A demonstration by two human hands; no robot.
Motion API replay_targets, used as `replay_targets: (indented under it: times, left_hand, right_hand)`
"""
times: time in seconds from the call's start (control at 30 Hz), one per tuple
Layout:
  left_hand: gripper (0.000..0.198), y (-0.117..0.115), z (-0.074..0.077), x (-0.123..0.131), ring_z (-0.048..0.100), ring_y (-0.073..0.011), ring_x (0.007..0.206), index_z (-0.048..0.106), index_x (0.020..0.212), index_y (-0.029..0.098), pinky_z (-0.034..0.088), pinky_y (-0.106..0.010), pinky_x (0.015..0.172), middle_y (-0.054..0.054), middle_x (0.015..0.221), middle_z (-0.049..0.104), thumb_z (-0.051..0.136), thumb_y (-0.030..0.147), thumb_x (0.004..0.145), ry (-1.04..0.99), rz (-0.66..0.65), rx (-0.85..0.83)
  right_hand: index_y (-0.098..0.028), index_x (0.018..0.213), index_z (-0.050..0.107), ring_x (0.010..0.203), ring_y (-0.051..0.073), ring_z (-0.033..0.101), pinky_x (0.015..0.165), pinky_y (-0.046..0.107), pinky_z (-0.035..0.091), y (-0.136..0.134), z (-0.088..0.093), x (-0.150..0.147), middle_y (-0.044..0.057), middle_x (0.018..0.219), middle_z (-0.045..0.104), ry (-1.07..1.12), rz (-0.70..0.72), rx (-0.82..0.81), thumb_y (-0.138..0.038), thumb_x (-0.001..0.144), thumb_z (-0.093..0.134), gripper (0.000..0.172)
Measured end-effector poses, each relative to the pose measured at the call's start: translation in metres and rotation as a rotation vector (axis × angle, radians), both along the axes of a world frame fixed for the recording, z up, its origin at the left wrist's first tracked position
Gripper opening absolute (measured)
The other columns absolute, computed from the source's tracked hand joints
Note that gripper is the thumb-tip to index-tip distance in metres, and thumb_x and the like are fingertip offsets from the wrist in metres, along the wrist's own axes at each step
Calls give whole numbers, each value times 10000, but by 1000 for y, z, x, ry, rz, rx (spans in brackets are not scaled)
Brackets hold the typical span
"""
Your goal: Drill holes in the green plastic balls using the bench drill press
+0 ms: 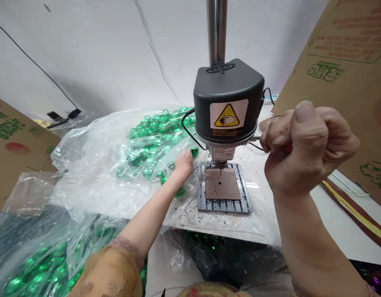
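A small bench drill press (228, 99) with a black head and a yellow warning label stands in front of me. Its bit points down at a brown square board (223, 187) with a dark hole, lying on the slotted metal base (225, 206). My right hand (308, 148) is closed in a fist around the feed lever at the press's right side, hiding most of the grip. Left of the base, my left hand (184, 165) is closed, with a shiny green ball (194, 152) at its fingertips. More green balls (153, 123) lie behind it, partly under clear plastic.
Clear plastic sheeting (85, 152) spreads over the table's left. Dark shavings are scattered around the base. Cardboard boxes stand at left (20, 144) and right (342, 82). More green balls (38, 264) lie in plastic at lower left. Brown and yellow strips (357, 210) lie on the right.
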State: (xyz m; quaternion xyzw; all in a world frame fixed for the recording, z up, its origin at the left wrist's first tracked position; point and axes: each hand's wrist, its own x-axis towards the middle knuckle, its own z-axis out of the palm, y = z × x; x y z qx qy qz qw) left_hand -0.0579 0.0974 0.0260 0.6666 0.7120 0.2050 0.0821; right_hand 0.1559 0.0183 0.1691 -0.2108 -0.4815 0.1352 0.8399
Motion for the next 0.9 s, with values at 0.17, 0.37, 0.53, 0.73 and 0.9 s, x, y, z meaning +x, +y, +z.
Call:
replay_targets:
  times: [0.17,0.37,0.53,0.73,0.9]
  left_hand:
    - [281,19,0,3,618,-344,1151,677,1052,150,451,-460,1025,-178,1101,706,640,55,790,-161,-98,4]
    - [215,22,7,1,669,-258,967,705,1026,149,524,-363,900,-98,945,734,677,188,817,-427,-150,59]
    - [451,-26,15,0,627,-150,641,598,1259,172,493,-263,577,-52,860,676,502,505,971,-803,-154,35]
    - [550,-103,16,16,670,-170,688,528,1322,257,477,-259,521,-71,969,684,612,598,899,-1364,-216,-212]
    - [606,-120,-1,35,666,-152,723,524,1325,263,537,-271,583,-64,1050,673,737,530,824,-1374,-207,-221]
  right_hand:
    - [-183,532,367,425,46,391,477,284,346,1,-1,0,-69,475,372,7,-20,26,-177,905,581,430]
    - [-186,531,366,424,45,386,466,281,320,3,-2,0,-66,475,362,4,-17,34,-193,908,587,437]
    - [-195,543,382,424,56,380,453,287,286,2,-3,1,-59,479,347,-2,-12,29,-224,909,597,426]
    - [-217,537,387,413,87,363,429,318,270,3,-4,1,-49,470,343,-8,-9,70,-247,902,606,427]
    - [-222,542,401,407,89,342,417,327,265,4,-4,2,-47,469,349,-24,-1,65,-259,915,590,419]
